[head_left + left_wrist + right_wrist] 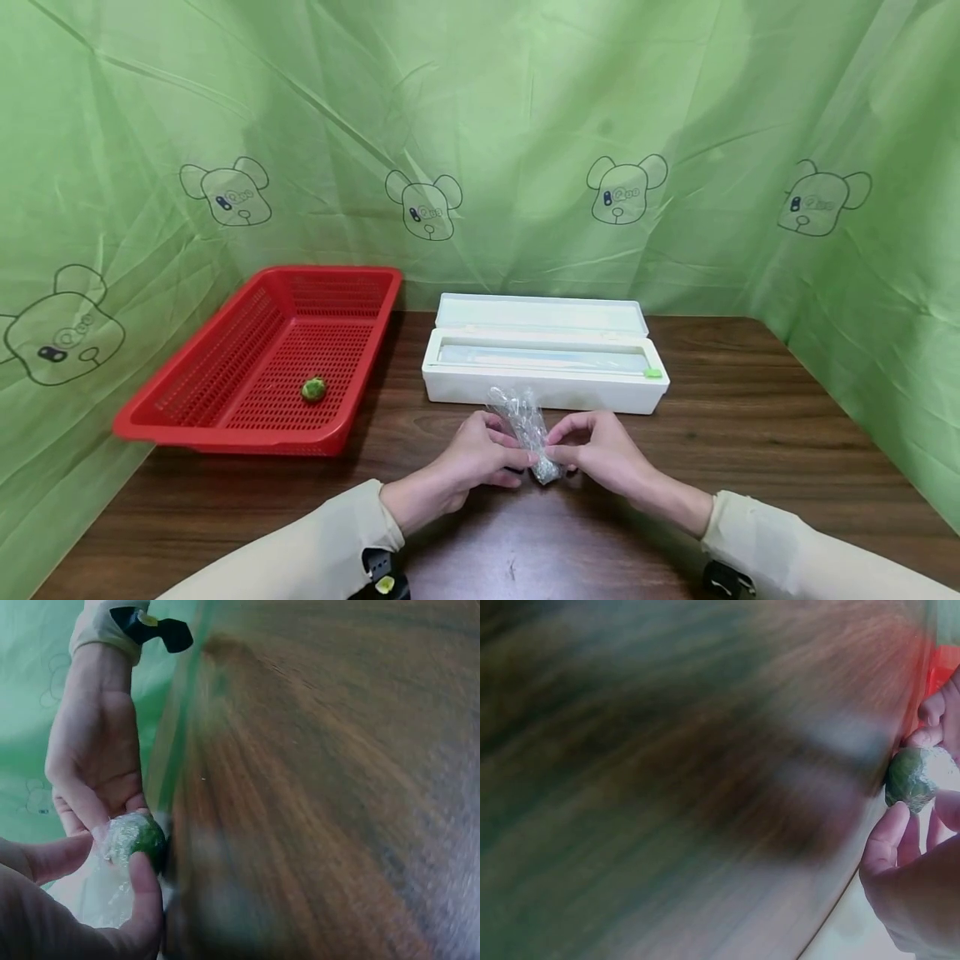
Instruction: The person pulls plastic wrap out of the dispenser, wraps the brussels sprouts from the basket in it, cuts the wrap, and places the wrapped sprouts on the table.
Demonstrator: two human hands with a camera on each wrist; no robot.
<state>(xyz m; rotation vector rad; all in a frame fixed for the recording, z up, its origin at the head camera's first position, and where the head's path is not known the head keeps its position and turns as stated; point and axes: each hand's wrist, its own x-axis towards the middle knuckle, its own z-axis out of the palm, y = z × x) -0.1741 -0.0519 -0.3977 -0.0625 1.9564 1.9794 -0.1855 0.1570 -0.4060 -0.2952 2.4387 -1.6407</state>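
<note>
In the head view, a small green ball like a Brussels sprout, wrapped in clear cling film (547,472), is between the hands just in front of the white box. Its loose film end fans out toward the box. My left hand (483,456) pinches the film from the left, and my right hand (603,454) pinches it from the right. Both wrist views show the green wrapped sprout (152,841) (909,780) among the fingertips of the two hands. Close to the table, it is partly covered by shiny, crumpled film.
Behind the hands is a white cling film dispenser box (540,392) with its lid raised and a green slider (652,372) at its right. A red slotted basket (255,437) stands at left, with one unwrapped Brussels sprout (313,389) inside. Green curtains (510,100) enclose the brown table (750,400).
</note>
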